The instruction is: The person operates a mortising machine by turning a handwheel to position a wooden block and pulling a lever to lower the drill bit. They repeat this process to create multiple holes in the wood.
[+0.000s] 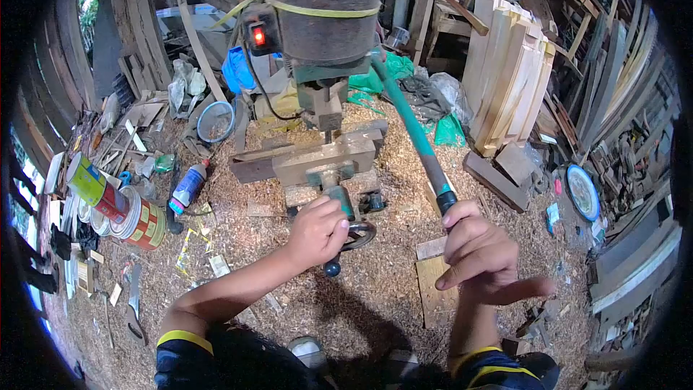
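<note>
A mortising machine (328, 22) with a glowing red switch (258, 35) stands before me. Its chisel (328, 135) points down at a wooden piece (325, 160) held in the vise. My left hand (317, 230) is closed over the green vise screw housing (343, 198), just beside a small handwheel (359, 235) with a dark ball knob (331, 269). On the right, my right hand (480, 249) curls around the black grip end of a long green lever (411, 126), some fingers loosely extended. The lever slants up toward the machine's head.
Wood shavings (390, 289) cover the floor. To the left are stacked paint cans (137, 220), a bottle (190, 186) and a handsaw (134, 300). Cut boards (509, 72) stand at the right, with a blue-rimmed basin (582, 193) and loose timber beyond.
</note>
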Demonstrator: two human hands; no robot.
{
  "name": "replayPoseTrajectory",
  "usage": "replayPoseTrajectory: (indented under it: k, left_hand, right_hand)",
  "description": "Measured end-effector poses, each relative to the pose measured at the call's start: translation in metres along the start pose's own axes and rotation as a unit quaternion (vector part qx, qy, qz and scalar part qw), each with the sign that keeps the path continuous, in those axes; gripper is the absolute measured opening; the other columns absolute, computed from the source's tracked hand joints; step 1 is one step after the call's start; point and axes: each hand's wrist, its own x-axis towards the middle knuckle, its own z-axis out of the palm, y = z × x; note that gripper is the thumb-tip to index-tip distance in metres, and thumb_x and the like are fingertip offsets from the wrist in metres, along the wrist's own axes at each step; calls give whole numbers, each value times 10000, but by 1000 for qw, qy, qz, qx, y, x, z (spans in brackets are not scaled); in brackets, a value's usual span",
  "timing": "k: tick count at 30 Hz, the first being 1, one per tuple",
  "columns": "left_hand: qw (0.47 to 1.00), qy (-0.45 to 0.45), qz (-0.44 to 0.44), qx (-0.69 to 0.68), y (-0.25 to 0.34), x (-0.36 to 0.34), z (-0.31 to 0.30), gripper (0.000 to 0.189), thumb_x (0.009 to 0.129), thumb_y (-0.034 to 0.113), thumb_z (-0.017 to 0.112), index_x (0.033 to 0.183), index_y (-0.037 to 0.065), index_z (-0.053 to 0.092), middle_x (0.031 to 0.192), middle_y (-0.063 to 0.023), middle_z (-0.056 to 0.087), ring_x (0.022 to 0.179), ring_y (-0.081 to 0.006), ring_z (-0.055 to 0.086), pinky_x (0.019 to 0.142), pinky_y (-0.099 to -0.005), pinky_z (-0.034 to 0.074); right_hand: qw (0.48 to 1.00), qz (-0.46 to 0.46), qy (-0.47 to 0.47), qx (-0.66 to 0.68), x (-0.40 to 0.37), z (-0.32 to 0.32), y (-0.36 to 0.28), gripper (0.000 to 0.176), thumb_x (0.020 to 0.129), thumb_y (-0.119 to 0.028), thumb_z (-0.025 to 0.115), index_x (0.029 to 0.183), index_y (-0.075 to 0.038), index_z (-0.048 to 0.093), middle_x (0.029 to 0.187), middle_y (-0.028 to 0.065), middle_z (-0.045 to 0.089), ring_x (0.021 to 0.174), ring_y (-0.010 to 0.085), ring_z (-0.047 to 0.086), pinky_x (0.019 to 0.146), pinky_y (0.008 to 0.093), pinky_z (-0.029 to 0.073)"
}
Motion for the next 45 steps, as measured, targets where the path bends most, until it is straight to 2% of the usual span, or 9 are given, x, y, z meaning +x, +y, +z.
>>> replayPoseTrajectory:
  k: [2, 6, 9, 13, 15, 18, 22, 31, 45]
  left_hand:
    - [1000, -5, 1, -10, -1, -3, 0, 251, 945, 108, 577, 708, 33, 542, 739, -126, 463, 705, -317, 485, 655, -439, 427]
    - [999, -1, 17, -28, -6, -1, -4, 273, 942, 112, 590, 687, 41, 520, 732, -121, 448, 710, -315, 474, 659, -439, 424]
    - [999, -13, 28, -42, -10, -2, -7, 284, 942, 129, 604, 686, 43, 516, 736, -120, 445, 728, -316, 469, 672, -444, 418]
    - [997, -21, 32, -61, -14, -2, -5, 293, 961, 166, 592, 703, 42, 531, 746, -114, 446, 738, -315, 464, 689, -446, 413]
    - [996, -26, 33, -73, -17, 0, -5, 301, 974, 187, 579, 712, 43, 540, 749, -108, 442, 745, -309, 459, 702, -444, 413]
    - [992, -57, 34, -107, -25, -4, -7, 318, 1010, 271, 522, 808, 37, 598, 800, -95, 429, 817, -268, 439, 778, -420, 400]
    - [987, -45, 52, -146, -32, -5, -3, 251, 987, 231, 541, 837, 36, 590, 831, -102, 439, 840, -284, 450, 810, -442, 395]
    - [986, -23, 45, -158, -33, -4, -1, 245, 958, 234, 559, 802, 47, 569, 821, -115, 431, 818, -308, 446, 777, -447, 379]
    - [995, -6, 44, -93, -18, -6, 0, 250, 947, 209, 563, 760, 46, 543, 785, -110, 435, 766, -294, 445, 718, -435, 389]
  right_hand:
    - [978, 166, -128, -17, 18, -12, -22, 1409, 746, -938, -223, 795, 11, 816, 479, -18, 537, 506, 149, 475, 918, 360, 416]
    - [884, 386, -158, -213, 59, 5, -58, 532, 1098, -358, 466, 1000, 55, 786, 509, -16, 512, 527, 129, 541, 823, 317, 477]
    - [819, 550, -116, -113, 82, 18, -71, 361, 1077, -232, 526, 1109, 45, 756, 580, -13, 550, 673, 141, 656, 837, 317, 503]
    - [941, 257, 18, -218, 43, 16, -34, 436, 971, 16, 603, 1400, 18, 525, 1144, 102, 648, 1210, 211, 619, 1085, 350, 442]
    - [885, 349, -9, -307, 52, 22, -32, 509, 933, 36, 637, 1409, 1, 458, 1249, 133, 633, 1250, 231, 602, 1117, 378, 426]
    - [521, 852, 53, -14, 102, 18, -34, 540, 973, -181, 678, 1446, -6, 484, 1127, 157, 719, 1079, 271, 677, 996, 381, 497]
    - [541, 816, 56, -196, 95, 31, -18, 684, 1020, -649, 476, 1338, -63, 625, 1112, 153, 728, 1095, 254, 663, 972, 397, 458]
    - [846, 500, 103, -153, -135, 29, 165, 567, 1146, -368, 336, 1465, 76, 484, 1401, 241, 588, 1343, 319, 540, 1171, 423, 366]
    - [843, 447, 130, -270, -162, 38, 222, 505, 1128, -435, 372, 1125, 4, 622, 866, 193, 598, 803, 312, 570, 783, 446, 475]
